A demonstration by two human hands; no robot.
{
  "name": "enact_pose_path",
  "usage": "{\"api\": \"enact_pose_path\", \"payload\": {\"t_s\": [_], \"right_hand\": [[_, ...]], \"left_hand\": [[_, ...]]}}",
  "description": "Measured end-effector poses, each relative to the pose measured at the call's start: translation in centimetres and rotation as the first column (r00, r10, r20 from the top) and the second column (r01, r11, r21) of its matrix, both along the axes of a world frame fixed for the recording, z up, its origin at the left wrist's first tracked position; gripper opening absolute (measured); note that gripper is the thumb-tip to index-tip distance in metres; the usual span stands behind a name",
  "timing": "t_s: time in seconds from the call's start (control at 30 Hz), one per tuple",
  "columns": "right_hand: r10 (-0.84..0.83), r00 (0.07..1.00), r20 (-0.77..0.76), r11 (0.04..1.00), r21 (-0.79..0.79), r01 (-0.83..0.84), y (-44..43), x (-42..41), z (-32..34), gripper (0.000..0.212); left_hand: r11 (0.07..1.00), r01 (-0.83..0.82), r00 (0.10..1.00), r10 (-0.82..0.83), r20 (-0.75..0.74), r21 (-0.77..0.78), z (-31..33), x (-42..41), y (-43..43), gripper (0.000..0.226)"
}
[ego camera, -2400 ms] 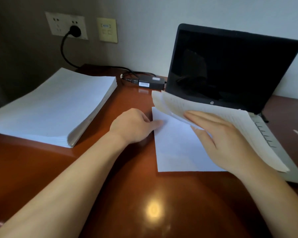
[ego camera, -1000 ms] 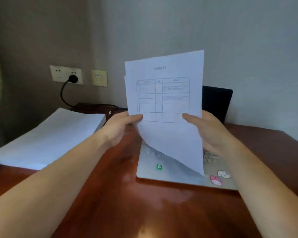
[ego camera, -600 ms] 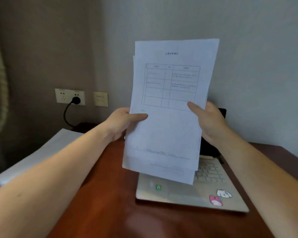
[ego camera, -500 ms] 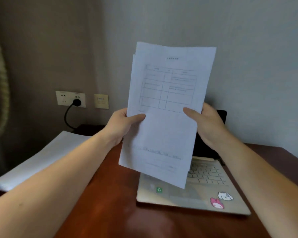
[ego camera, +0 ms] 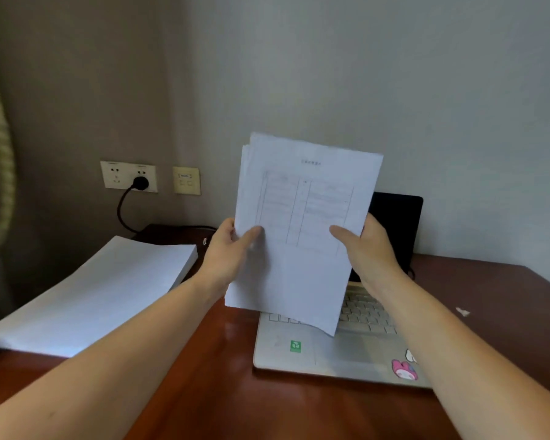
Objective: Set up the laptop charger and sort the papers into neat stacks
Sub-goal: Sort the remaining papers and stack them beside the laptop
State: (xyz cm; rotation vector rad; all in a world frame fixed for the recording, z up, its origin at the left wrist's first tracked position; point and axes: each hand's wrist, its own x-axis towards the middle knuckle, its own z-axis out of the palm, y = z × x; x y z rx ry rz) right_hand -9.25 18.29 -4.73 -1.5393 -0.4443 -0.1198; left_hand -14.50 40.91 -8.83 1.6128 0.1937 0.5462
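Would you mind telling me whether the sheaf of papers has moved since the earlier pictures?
Yes, upward. The sheaf of papers, earlier lying across the laptop keyboard, now stands upright above it, gripped by the left hand and right hand.

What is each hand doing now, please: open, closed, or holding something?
Left hand: holding the sheets of paper by their left edge, thumb in front.
Right hand: holding the same sheets by their right edge, thumb in front.
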Motion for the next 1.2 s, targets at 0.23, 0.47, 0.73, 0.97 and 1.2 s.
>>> {"api": "enact_pose_path", "payload": {"t_s": [0.23, 0.47, 0.73, 0.97, 1.2], "right_hand": [[-0.021, 0.999, 0.04, 0.999, -0.032, 0.022, 0.7, 0.3, -0.2, 0.035], [-0.003, 1.0, -0.025, 0.991, -0.137, 0.0, 1.5, 0.3, -2.2, 0.039], [0.047, 0.993, -0.112, 0.985, -0.161, -0.064, 5.9, 0.3, -1.3, 0.029], [0.165, 0.948, -0.271, 0.967, -0.146, -0.21, 13.0, -1.6, -2.2, 0.036], [0.236, 0.896, -0.375, 0.922, -0.204, -0.328, 20.4, -3.7, -4.3, 0.036]], "left_hand": [[0.999, -0.017, 1.0, 0.017, -0.011, 0.034, -0.3, -0.1, 0.2, 0.02], [0.996, -0.07, 0.993, 0.075, -0.092, 0.058, -1.3, -0.8, 0.8, 0.031], [0.97, -0.149, 0.969, 0.182, -0.167, 0.189, 1.2, -2.3, 7.1, 0.031], [0.928, -0.251, 0.883, 0.336, -0.328, 0.276, 1.8, -6.1, 14.6, 0.023], [0.896, -0.293, 0.793, 0.423, -0.439, 0.334, 0.8, -9.9, 21.0, 0.027]]}}
